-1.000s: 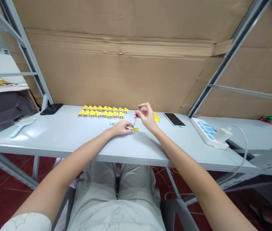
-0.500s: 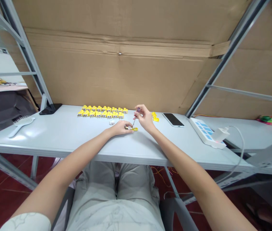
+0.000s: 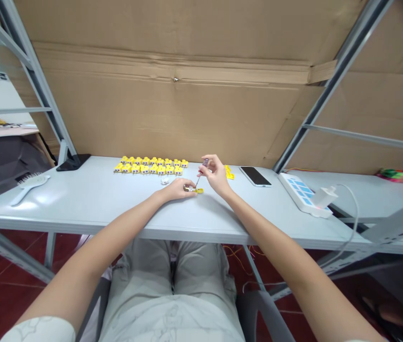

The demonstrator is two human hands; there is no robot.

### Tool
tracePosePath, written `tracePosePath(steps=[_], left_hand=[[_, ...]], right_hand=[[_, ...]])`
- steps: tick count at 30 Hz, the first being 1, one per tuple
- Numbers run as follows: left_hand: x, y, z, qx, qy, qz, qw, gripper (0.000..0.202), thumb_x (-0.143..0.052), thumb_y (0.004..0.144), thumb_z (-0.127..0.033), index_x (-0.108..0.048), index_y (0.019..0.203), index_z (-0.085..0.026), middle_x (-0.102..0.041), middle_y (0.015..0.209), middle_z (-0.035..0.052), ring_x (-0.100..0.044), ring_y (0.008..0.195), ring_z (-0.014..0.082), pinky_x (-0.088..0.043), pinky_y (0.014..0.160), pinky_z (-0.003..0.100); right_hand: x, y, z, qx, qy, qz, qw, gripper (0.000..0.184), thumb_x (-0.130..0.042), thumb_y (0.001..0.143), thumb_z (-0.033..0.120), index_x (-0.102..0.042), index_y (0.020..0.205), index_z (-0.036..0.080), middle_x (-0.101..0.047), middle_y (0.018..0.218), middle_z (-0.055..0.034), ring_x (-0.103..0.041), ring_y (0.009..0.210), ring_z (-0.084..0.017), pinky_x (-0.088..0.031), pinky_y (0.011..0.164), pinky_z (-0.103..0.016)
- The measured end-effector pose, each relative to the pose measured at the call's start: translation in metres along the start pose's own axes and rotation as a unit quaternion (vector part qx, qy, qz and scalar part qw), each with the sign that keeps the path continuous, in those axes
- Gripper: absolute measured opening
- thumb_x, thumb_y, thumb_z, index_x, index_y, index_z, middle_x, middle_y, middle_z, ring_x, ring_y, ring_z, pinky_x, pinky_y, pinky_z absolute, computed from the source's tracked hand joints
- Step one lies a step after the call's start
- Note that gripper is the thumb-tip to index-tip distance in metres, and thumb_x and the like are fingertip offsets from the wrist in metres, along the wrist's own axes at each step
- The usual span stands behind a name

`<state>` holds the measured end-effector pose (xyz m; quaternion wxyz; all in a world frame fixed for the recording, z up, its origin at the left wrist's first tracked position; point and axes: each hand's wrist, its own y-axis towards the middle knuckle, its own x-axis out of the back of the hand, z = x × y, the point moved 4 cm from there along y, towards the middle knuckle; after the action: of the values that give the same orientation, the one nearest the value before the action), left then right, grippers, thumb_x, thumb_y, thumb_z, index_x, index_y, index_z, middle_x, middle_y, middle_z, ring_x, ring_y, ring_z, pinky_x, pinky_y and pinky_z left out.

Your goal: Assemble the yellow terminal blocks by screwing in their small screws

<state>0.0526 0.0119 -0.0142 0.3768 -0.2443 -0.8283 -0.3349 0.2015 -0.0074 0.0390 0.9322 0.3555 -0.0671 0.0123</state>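
My right hand (image 3: 217, 175) is closed around the handle of a screwdriver (image 3: 205, 163), its shaft slanting down and left. The tip meets a small yellow plastic part (image 3: 199, 190) lying low over the tabletop. My left hand (image 3: 178, 189) pinches that part from the left; a small silvery and dark piece (image 3: 189, 188) shows at its fingertips. Just beyond the left hand lies a small white piece (image 3: 164, 181). Farther back stand two rows of small yellow plastic pieces (image 3: 145, 168). More yellow parts (image 3: 229, 173) sit right of my right hand, partly hidden by it.
A phone (image 3: 255, 176) lies on the right of the grey-white table (image 3: 116, 204). Beyond it is a power strip (image 3: 303, 194) with a plugged-in charger (image 3: 324, 196) and white cable. A hairbrush (image 3: 30, 187) rests at the left. Cardboard (image 3: 173, 118) walls the back between metal posts.
The view has shifted very slightly. Both hands, the screwdriver and the yellow part keep almost the same positions.
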Motion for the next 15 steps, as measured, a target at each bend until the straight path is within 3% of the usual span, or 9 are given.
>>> tracePosePath(steps=[6,11,15], left_hand=[[0.001,-0.002,-0.003,0.008,-0.01,0.002,1.0,0.035,-0.068,0.078,-0.042,-0.071,0.101,-0.015,-0.074,0.102,0.0078,-0.067,0.089,0.0207,-0.05,0.083,0.029],[0.002,-0.002,-0.005,0.0,0.001,0.006,1.0,0.033,-0.069,0.08,-0.041,-0.07,0.102,-0.016,-0.073,0.103,0.0081,-0.066,0.092,0.0208,-0.049,0.083,0.029],[0.002,-0.001,-0.005,-0.014,0.028,0.005,0.999,0.033,-0.071,0.08,-0.04,-0.069,0.102,-0.016,-0.072,0.103,0.0093,-0.065,0.096,0.022,-0.048,0.086,0.03]], right_hand=[[0.002,0.0,-0.001,-0.017,0.008,-0.022,1.0,0.044,-0.071,0.071,0.055,-0.052,0.099,0.027,-0.042,0.069,0.0081,-0.056,0.064,-0.011,-0.063,0.062,-0.032],[0.013,0.003,-0.02,-0.074,0.034,-0.076,0.994,0.048,-0.074,0.066,0.055,-0.049,0.096,0.026,-0.041,0.063,0.0104,-0.056,0.064,-0.011,-0.063,0.064,-0.034],[0.033,0.009,-0.037,-0.108,0.019,-0.141,0.984,0.055,-0.071,0.067,0.052,-0.044,0.107,0.025,-0.047,0.061,0.0112,-0.059,0.062,-0.013,-0.061,0.064,-0.035]])
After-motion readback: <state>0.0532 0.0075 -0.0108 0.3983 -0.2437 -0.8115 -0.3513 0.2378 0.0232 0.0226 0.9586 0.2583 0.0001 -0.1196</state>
